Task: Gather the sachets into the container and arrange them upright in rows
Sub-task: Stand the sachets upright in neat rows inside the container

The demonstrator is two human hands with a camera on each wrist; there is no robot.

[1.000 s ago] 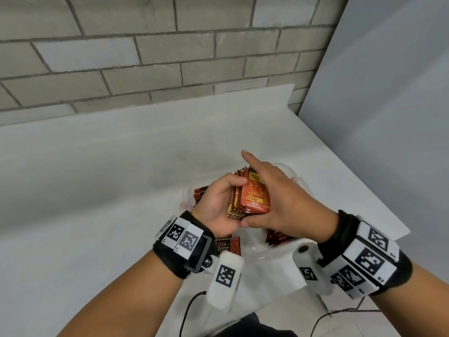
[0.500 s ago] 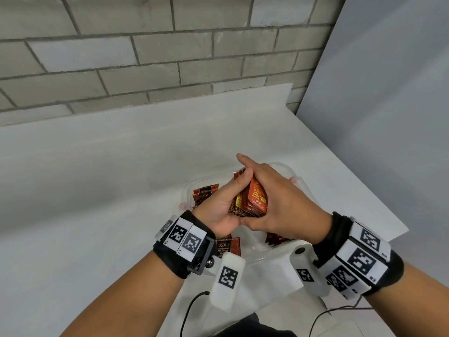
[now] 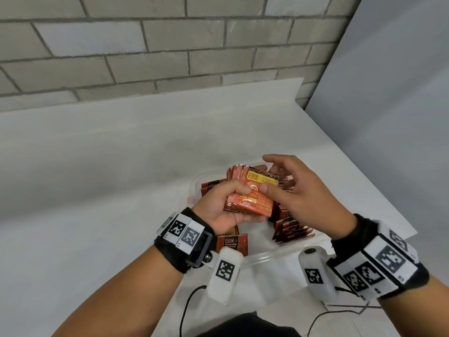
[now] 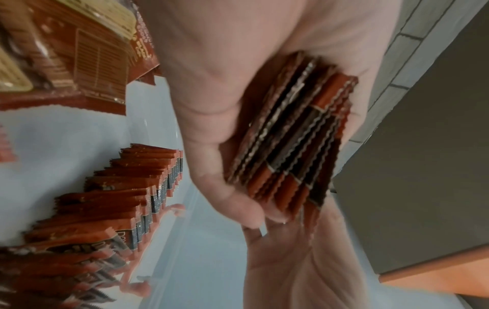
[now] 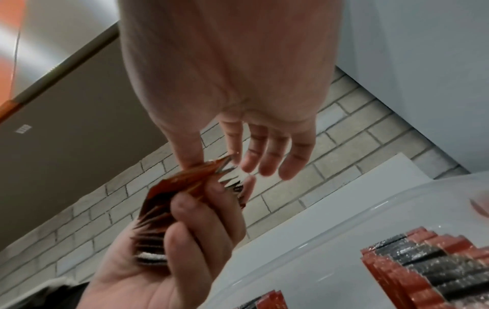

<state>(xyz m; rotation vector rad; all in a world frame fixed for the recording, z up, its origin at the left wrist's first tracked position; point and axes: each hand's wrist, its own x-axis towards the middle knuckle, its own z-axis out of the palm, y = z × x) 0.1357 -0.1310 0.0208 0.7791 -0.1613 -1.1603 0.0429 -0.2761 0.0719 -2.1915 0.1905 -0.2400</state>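
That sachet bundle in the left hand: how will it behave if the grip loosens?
Likely to splay: the sachet bundle already fans at its edges inside the left hand. The glossy foil probably lets sachets slide past each other. Each looks thin and light, so loose ones would likely flop flat rather than stand, like those in the container.

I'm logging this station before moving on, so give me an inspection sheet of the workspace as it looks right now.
Surface: white table, bare part matte.
Job's things: clear container holds a row of sachets standing on edge; a stack of sachets is held above it.
Clutter: nothing seen.
Grip: left hand grips the stack; right hand has spread fingers, thumb touching the top sachet.
Cables: black cable runs under the wrists at the near edge.
Surroundings: grey brick wall behind, grey panel to the right.
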